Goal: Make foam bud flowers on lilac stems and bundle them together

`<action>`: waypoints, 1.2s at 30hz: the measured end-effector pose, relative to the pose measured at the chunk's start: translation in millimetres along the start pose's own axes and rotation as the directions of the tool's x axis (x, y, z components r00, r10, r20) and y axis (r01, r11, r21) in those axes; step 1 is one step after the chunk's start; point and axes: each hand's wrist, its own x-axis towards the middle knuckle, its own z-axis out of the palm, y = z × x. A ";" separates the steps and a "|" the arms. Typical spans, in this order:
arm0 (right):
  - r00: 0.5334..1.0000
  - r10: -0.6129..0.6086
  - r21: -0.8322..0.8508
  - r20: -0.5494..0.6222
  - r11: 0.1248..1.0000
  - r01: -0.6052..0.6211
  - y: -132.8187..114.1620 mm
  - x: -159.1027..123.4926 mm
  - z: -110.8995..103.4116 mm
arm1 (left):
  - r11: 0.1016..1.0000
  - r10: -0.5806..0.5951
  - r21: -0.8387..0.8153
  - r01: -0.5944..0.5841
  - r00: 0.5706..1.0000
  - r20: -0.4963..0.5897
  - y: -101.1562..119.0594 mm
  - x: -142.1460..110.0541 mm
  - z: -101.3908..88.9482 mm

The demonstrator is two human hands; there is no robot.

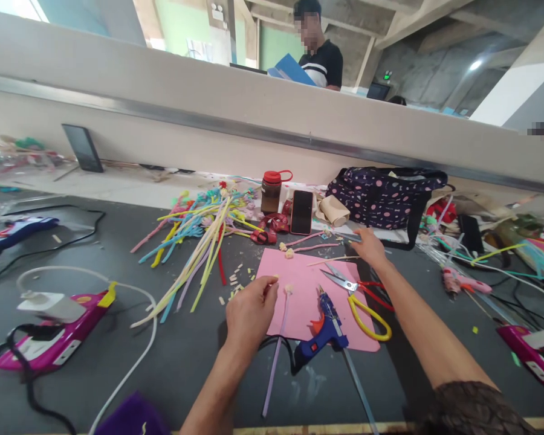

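My left hand point(250, 306) is closed in a pinch at the left edge of a pink sheet point(272, 266). A tiny cream piece seems to show at its fingertips. My right hand point(370, 246) reaches past the sheet's far right corner, fingers together at the end of a thin greyish tool I cannot make out. On the sheet lie scissors point(344, 281), blades apart, with red and yellow handles, and a blue glue gun point(327, 329) with a clear glue stick trailing. Between glue gun and left hand is a lilac pipe cleaner point(277, 362) with a cream tip.
A heap of coloured pipe cleaners point(208, 223) lies left of the sheet. Behind stand a red-lidded bottle point(271, 196), an upright phone point(301, 212) and a patterned bag point(385, 199). Magenta power strips point(54, 347) with cables lie at both sides. A person point(320, 57) is beyond the partition.
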 end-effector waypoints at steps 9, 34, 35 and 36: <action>0.998 -0.005 0.150 -0.056 0.989 0.014 2.9 -21.3 -9.4 | 0.956 -0.004 0.286 -0.069 0.969 0.248 7.3 -3.7 15.1; 0.991 -0.128 0.413 0.030 0.904 0.105 -31.9 -45.0 -2.8 | 0.179 -0.105 -0.916 0.358 0.933 0.344 0.4 4.5 -4.3; 0.990 -0.139 0.418 0.038 0.901 0.111 -33.8 -45.7 -1.3 | 0.157 -0.109 -0.917 0.365 0.930 0.352 0.3 4.5 -5.3; 0.987 -0.155 0.423 0.049 0.898 0.120 -36.5 -47.0 -0.4 | 0.145 -0.110 -0.918 0.369 0.928 0.356 0.3 4.5 -6.1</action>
